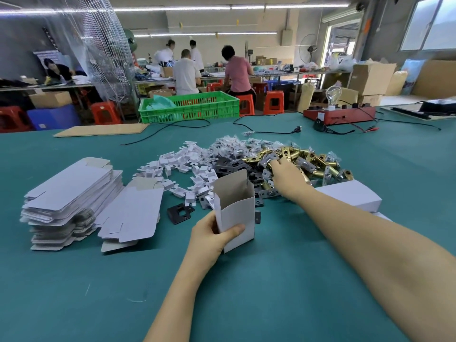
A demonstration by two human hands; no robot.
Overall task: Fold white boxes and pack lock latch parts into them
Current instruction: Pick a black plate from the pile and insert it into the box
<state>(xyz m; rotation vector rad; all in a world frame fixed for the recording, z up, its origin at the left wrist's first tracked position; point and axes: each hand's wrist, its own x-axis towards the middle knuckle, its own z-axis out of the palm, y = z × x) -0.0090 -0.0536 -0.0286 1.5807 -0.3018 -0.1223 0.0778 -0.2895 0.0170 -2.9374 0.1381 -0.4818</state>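
On the teal table [246, 280], the left hand [212, 236] grips an open white box [237, 211]; right hand [287, 177] fingers curl into the latch pile [303, 161].

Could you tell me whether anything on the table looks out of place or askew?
One black plate lies alone on the green table, apart from the parts pile, and the flat box stack leans unevenly. Nothing looks spilled or damaged.

Bright, even light falls from ceiling tubes [246, 6] and the windows [429, 23] at right. Shadows on the counter [271, 280] are soft. Edges bow with wide-angle distortion; the far workers [186, 75] look slightly soft.
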